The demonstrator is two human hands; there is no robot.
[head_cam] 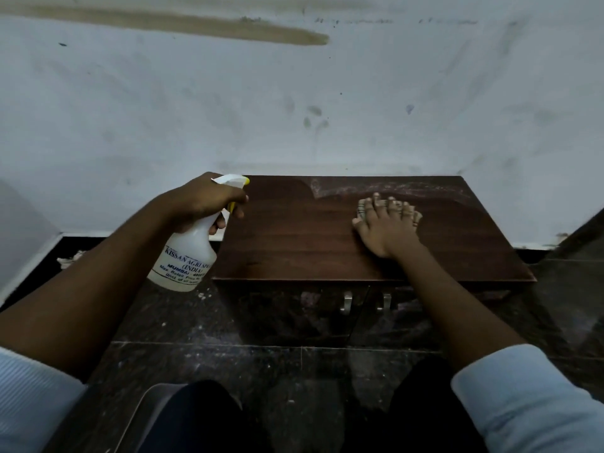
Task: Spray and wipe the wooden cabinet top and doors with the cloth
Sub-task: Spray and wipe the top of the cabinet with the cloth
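Observation:
A low dark wooden cabinet (294,243) stands against the wall, its top facing me. My left hand (206,201) grips a white spray bottle (186,256) with a yellow nozzle tip, held just off the cabinet's left edge and aimed rightward over the top. My right hand (385,223) lies flat on the right-middle of the top, fingers spread, pressing a pale cloth (361,209) that shows only at the fingertips. A whitish dusty or wet streak (376,188) runs along the back of the top. Two metal door handles (346,302) show below the front edge.
A scuffed white wall (294,109) rises right behind the cabinet. The floor is dark speckled stone (261,361). A crumpled pale scrap (70,259) lies on the floor at left. A grey curved object (153,407) sits by my knees.

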